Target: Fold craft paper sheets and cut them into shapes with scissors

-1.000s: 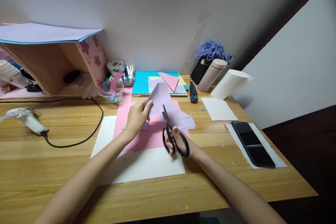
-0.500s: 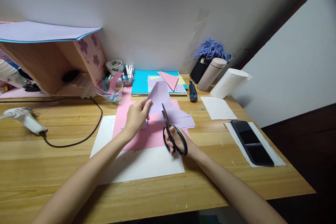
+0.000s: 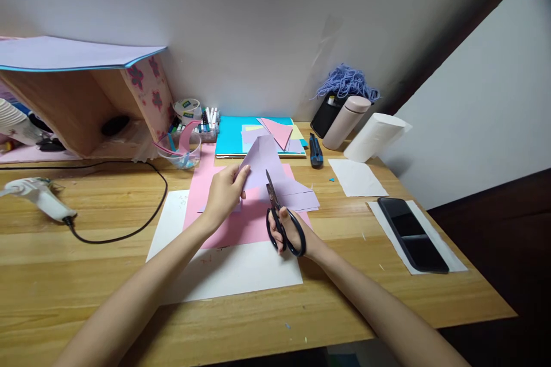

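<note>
Between the thumb and fingers of my left hand [image 3: 226, 190] is a folded piece of lilac paper [image 3: 263, 161], raised over the desk. My right hand [image 3: 290, 234] grips a pair of black-handled scissors [image 3: 272, 194], its blades pointing up and away beside the paper's right edge. Whether the blades touch the paper I cannot tell. Below lie more lilac paper pieces [image 3: 301, 199] on a pink sheet [image 3: 245, 229], which rests on a larger white sheet [image 3: 241, 275]. Behind the held paper, a pink paper triangle [image 3: 278, 131] tops a stack with a blue sheet [image 3: 230, 136].
A box cutter [image 3: 316, 152], a thermos [image 3: 345, 123] and a paper towel roll [image 3: 373, 137] stand or lie behind on the right. A phone [image 3: 412, 234] lies on paper at right. Leftward are a glue gun [image 3: 45, 198], a clear cup [image 3: 178, 152] and a cardboard box [image 3: 148, 94].
Almost nothing differs. The view has shifted very slightly, and both hands keep their hold on the lilac paper and the scissors.
</note>
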Motion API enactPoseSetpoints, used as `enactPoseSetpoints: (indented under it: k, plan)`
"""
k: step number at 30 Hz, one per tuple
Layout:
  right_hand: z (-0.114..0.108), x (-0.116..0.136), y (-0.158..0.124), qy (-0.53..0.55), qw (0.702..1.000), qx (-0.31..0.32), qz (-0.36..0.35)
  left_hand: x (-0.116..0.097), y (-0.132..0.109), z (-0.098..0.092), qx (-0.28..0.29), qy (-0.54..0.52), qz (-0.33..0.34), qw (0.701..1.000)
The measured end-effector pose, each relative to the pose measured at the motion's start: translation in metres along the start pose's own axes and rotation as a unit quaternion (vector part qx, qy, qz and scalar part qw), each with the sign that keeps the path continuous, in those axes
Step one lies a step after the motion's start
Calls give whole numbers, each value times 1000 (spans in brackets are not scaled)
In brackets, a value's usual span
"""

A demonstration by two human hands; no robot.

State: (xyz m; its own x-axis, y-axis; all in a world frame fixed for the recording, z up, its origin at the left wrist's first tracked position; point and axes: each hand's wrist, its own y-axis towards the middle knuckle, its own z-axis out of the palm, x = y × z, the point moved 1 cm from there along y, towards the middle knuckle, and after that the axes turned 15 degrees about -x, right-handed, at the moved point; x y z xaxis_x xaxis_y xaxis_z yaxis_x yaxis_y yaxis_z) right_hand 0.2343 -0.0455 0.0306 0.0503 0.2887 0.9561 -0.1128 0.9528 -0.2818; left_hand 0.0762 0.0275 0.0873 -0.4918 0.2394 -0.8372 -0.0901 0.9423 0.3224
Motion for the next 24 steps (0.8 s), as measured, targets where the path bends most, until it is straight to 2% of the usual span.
enactPoseSetpoints:
  k: [7, 17, 24]
  plan:
    - [0, 0, 1, -1, 1000, -8, -4, 1, -1, 2, 26, -10, -24, 999]
    - [-1, -2, 1, -61, 996, -43, -42, 4, 3, 2, 48, -18, -62, 997]
    - [1, -7, 5, -2, 1000, -14, -9, 5, 1, 4, 77, -39, -62, 994]
